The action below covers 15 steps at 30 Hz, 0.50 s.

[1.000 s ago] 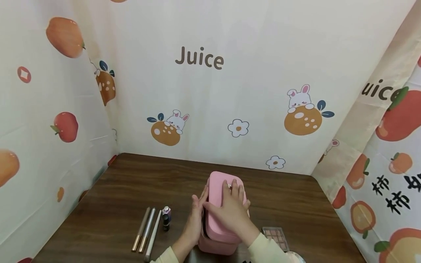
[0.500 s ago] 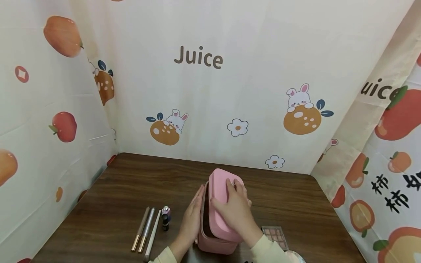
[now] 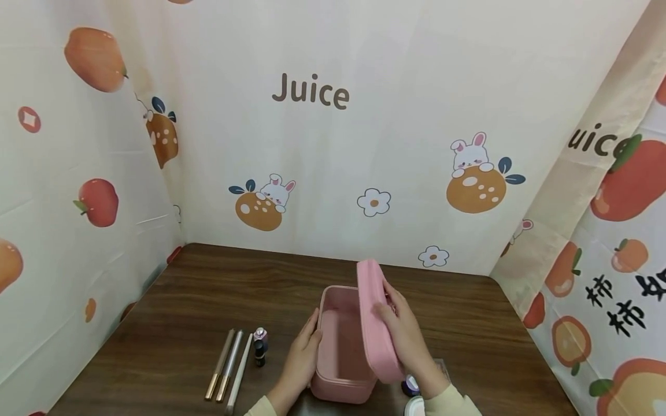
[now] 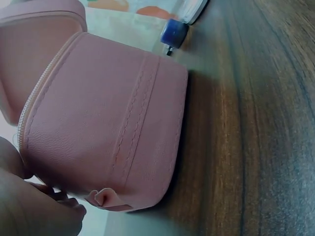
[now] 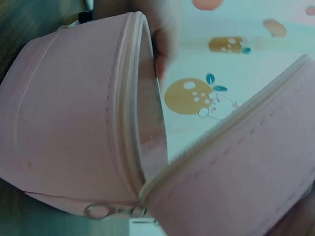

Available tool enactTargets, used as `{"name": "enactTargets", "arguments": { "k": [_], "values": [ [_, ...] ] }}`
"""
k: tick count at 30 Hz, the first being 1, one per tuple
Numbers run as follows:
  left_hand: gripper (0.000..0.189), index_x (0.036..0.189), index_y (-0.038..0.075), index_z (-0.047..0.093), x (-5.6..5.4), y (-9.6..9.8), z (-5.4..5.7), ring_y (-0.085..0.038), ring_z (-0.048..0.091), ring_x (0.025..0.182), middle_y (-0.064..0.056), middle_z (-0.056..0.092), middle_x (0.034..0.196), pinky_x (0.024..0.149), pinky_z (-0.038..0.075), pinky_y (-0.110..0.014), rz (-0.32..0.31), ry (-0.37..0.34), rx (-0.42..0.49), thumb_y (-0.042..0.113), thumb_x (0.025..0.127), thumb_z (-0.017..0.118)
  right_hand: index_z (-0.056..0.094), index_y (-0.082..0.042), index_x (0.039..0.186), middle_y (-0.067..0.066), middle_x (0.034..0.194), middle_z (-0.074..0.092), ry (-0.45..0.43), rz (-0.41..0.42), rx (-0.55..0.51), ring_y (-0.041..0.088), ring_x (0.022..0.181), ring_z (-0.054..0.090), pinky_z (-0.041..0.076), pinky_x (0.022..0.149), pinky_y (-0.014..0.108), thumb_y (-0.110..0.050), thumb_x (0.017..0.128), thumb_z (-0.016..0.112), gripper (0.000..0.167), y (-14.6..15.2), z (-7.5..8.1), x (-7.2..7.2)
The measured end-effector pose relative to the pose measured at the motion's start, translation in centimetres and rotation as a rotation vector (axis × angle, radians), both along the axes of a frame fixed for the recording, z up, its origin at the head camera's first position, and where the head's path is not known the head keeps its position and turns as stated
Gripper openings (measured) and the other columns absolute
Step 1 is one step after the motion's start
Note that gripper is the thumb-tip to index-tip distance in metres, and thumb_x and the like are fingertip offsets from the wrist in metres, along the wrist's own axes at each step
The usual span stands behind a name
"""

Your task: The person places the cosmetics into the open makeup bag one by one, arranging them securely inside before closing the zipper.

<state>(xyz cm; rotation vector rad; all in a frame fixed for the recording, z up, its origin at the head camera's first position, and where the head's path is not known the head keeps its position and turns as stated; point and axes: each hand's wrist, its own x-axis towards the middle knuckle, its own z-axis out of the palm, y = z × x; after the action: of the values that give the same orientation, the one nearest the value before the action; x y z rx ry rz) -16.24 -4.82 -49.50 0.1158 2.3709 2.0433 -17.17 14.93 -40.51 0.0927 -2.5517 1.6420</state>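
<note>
Case [image 4: 103,108]: matt, leather-like, finely grained. Zip pull [image 5: 123,211]: shiny metal. Tabletop [image 3: 468,335]: wood-grained, low sheen. Backdrop [image 3: 322,150]: cloth, smooth, lightly creased.

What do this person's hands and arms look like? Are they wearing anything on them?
Both the left hand and the right hand are bare, ordinary human hands; no gloves show. Each arm wears a pale yellow sleeve: the left sleeve and the right sleeve look plain where they show, with no markings I can make out.
</note>
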Motion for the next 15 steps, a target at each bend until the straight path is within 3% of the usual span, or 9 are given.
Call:
{"name": "enactTargets", "arguments": {
  "k": [6,8,12,15],
  "values": [
    [0.048,0.153,0.006,0.033,0.0,0.1,-0.4,-0.041,0.024,0.145,-0.020,0.030,0.158,0.115,0.019,-0.060,0.010,0.005,-0.002,0.017,0.106,0.040,0.024,-0.015,0.157,0.016,0.152,0.036,-0.135,0.058,-0.306,0.020,0.117,0.047,0.040,0.095,0.031,-0.035,0.100,0.030,0.061,2.6,-0.4,0.7],
    [0.048,0.153,0.006,0.033,0.0,0.0,-0.5,-0.041,0.024,0.145,-0.020,0.030,0.158,0.115,0.019,-0.060,0.011,0.006,-0.005,0.018,0.107,0.040,0.030,-0.014,0.154,0.013,0.143,0.044,-0.165,0.055,-0.384,0.015,0.112,0.049,0.041,0.093,0.029,-0.040,0.100,0.024,0.060,3.4,-0.8,1.0],
    [0.048,0.153,0.006,0.033,0.0,0.1,-0.5,-0.041,0.025,0.145,-0.019,0.030,0.158,0.115,0.020,-0.060,0.012,0.009,-0.009,0.018,0.107,0.039,0.053,-0.024,0.130,-0.005,0.119,0.057,-0.190,0.037,-0.511,0.008,0.103,0.053,0.043,0.089,0.026,-0.046,0.101,0.020,0.049,5.4,-1.8,1.5],
    [0.048,0.153,0.006,0.034,0.0,0.1,-0.6,-0.041,0.025,0.145,-0.019,0.031,0.157,0.115,0.020,-0.060,0.016,0.011,-0.006,0.018,0.107,0.039,0.059,-0.031,0.114,-0.013,0.111,0.058,-0.208,0.062,-0.589,0.007,0.100,0.052,0.044,0.087,0.027,-0.045,0.103,0.019,0.044,6.9,-2.5,1.6]
  ]
}}
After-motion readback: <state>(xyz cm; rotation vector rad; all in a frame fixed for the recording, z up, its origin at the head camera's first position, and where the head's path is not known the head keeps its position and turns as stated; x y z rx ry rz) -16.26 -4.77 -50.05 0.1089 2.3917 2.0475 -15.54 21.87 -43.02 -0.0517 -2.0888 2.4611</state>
